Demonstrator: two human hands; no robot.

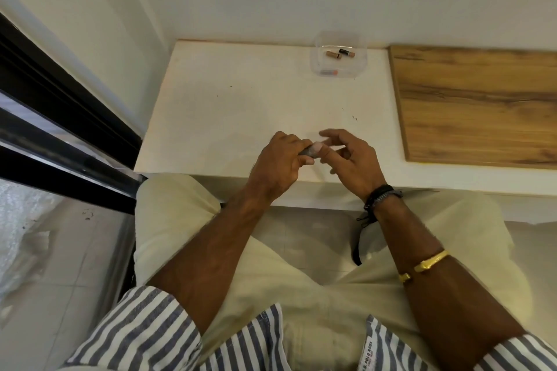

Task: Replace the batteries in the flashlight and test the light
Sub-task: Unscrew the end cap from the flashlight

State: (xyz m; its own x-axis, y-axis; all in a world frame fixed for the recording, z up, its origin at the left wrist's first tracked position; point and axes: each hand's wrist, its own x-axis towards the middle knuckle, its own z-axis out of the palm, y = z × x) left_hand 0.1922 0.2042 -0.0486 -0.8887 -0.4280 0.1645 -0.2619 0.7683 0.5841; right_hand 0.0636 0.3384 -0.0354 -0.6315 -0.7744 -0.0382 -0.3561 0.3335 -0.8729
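Both hands meet just above the near edge of the bench (229, 117), over its middle stretch. The left hand (280, 159) is clamped around a dark cylindrical flashlight (309, 151), of which only a short end shows past the fingers; its long axis seems to run left to right, roughly along the near edge, with the exposed end pointing at the right hand (352, 159). That hand is loosely spread, its fingertips at or just beside the pale exposed end; motion blur hides whether it pinches a battery or a cap, so I cannot tell.

Farther off, near the far edge and a little toward the right, stands a clear plastic container (358, 68) with several batteries (340, 53) lying flat inside. It lies well apart from both hands, straight ahead and slightly right, so the free right hand is likely the nearer one for any reach there. A wooden board (482, 105) covers the right end of the bench.
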